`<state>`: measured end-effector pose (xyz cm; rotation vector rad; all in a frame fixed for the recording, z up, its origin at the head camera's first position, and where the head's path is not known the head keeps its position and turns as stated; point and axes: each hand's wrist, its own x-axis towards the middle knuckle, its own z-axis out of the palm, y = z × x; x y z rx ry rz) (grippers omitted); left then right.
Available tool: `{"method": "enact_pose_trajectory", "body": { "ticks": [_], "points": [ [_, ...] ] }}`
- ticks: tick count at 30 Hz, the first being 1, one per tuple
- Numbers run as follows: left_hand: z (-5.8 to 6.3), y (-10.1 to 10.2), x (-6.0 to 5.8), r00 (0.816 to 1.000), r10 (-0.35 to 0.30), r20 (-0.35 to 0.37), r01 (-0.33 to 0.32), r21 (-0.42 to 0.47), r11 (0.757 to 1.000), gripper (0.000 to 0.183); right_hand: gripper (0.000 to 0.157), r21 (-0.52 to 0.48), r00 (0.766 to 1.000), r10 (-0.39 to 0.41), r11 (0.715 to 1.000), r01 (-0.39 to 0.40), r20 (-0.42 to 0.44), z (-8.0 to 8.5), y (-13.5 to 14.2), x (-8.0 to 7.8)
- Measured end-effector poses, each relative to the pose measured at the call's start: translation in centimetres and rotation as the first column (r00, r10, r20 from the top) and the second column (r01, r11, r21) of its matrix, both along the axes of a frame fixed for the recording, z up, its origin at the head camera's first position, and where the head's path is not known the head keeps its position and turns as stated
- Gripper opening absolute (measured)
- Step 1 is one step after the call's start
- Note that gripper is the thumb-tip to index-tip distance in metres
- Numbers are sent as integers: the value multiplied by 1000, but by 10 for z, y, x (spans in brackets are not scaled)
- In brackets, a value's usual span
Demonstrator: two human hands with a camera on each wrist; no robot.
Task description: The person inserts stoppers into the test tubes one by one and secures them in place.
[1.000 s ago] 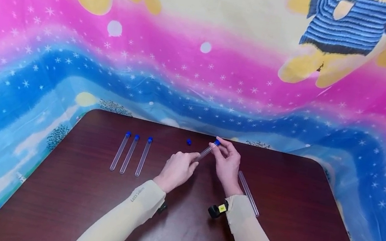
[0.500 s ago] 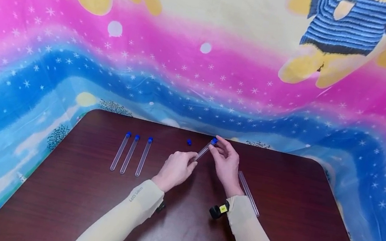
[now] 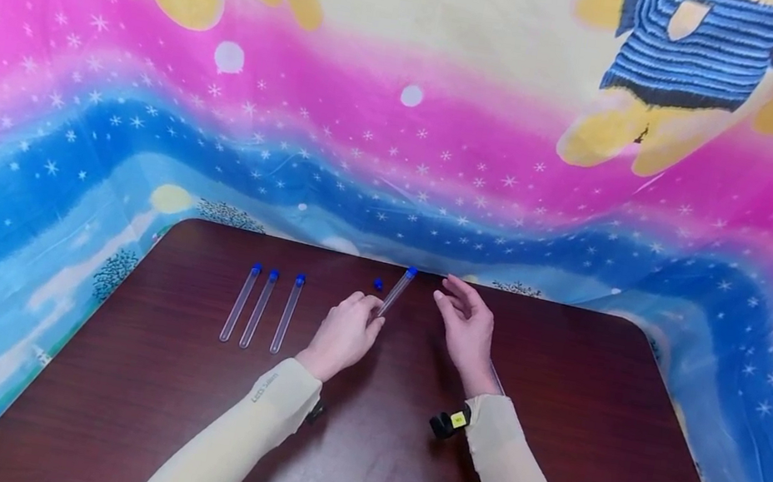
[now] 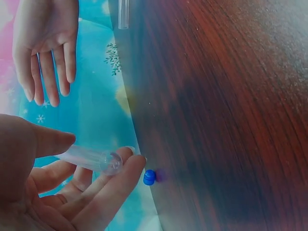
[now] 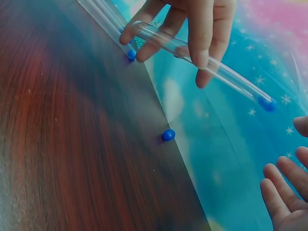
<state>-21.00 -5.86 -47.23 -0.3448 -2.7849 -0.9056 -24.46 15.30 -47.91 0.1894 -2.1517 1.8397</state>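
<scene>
In the head view my left hand [image 3: 344, 335] pinches a clear test tube [image 3: 396, 293] near its rounded bottom; the blue cap [image 3: 412, 271] sits on its upper end. The tube [image 5: 226, 76] slants between thumb and fingers in the right wrist view, held above the table. My right hand [image 3: 469, 330] is apart from the tube, to its right, with fingers loosely bent and nothing in them. A loose blue cap [image 3: 378, 283] lies near the table's back edge, just left of the held tube; the left wrist view also shows this cap [image 4: 149, 177].
Several capped test tubes [image 3: 259, 309] lie side by side on the left of the dark wooden table [image 3: 548, 469]. An uncapped tube [image 3: 497, 377] lies mostly hidden behind my right wrist. A printed cloth [image 3: 399, 159] hangs behind the table.
My right hand has let go of the tube's capped end and moved right. The left hand has shifted slightly left with the tube, which now stands steeper.
</scene>
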Motion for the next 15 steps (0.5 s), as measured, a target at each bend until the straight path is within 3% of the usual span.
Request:
{"method": "enact_pose_trajectory", "body": {
  "ticks": [15],
  "points": [
    [-4,-14,-1,998,61,24,-60,-33,998,29,44,34,997,-65,997,63,52,-4,26,4]
  ]
}}
